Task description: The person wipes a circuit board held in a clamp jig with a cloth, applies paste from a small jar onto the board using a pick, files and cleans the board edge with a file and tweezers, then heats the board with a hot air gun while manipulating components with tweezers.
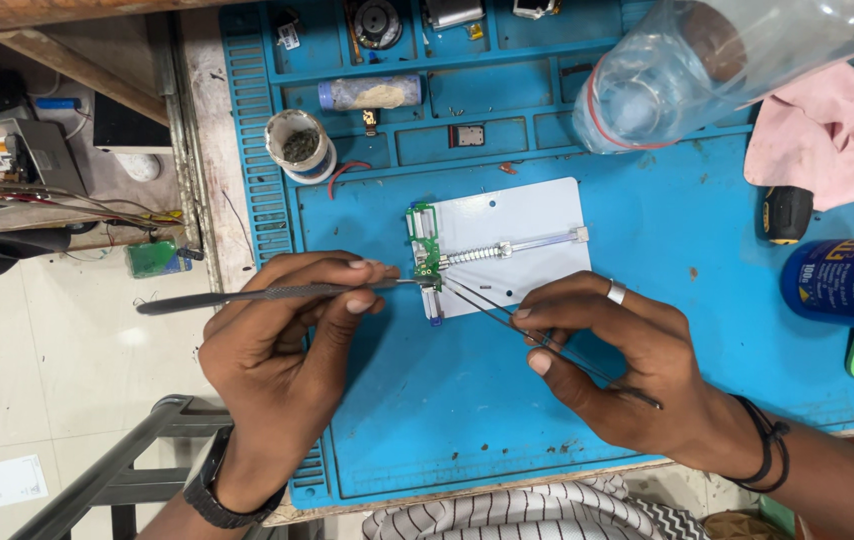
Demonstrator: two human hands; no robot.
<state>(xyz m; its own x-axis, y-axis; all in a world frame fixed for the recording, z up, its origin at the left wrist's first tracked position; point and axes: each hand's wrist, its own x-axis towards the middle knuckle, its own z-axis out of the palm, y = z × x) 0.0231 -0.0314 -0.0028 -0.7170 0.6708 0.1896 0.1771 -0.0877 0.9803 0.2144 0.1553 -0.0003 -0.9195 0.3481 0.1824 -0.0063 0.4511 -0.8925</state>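
Left hand (282, 340) fingers grip a metal probe (247, 295); right hand (612, 355) fingers pinch tweezers (547, 340), both tips at 1 green circuit board (429, 255).

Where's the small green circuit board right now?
In the head view, the small green circuit board sits clamped at the left edge of the white holder plate, mid-mat, just above where the tweezers and metal probe meet.

Left hand (282, 360) and right hand (627, 365), fingers apparently pinched, nearly meet
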